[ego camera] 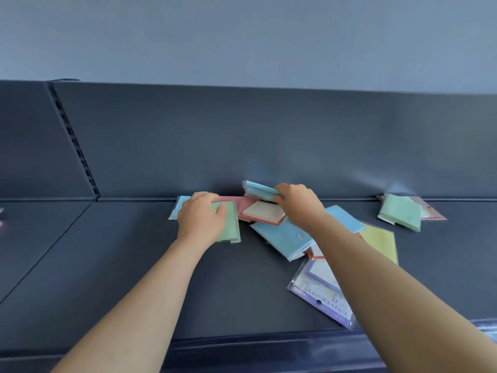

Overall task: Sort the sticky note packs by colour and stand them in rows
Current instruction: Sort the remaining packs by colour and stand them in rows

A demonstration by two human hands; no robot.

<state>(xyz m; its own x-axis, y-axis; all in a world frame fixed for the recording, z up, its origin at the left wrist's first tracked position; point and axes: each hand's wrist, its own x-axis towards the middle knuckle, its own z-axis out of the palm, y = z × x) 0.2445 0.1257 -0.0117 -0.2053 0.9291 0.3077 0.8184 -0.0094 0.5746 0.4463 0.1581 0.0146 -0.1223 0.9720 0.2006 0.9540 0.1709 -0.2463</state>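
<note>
In the head view, on the shelf [134, 251], our right hand [297, 203] pinches a blue pack [258, 189] by its right end, fingers [282, 189] curled over its top edge. The pack juts leftward from them, lifted, with its long axis along the back panel [242, 135], just above a red pack [248, 210]. Our left hand [201, 218] covers a green pack [230, 227] lying flat, thumb on its face and fingers apparently bent over its far edge. To stand the blue pack, we would tip its lower edge down against the panel.
</note>
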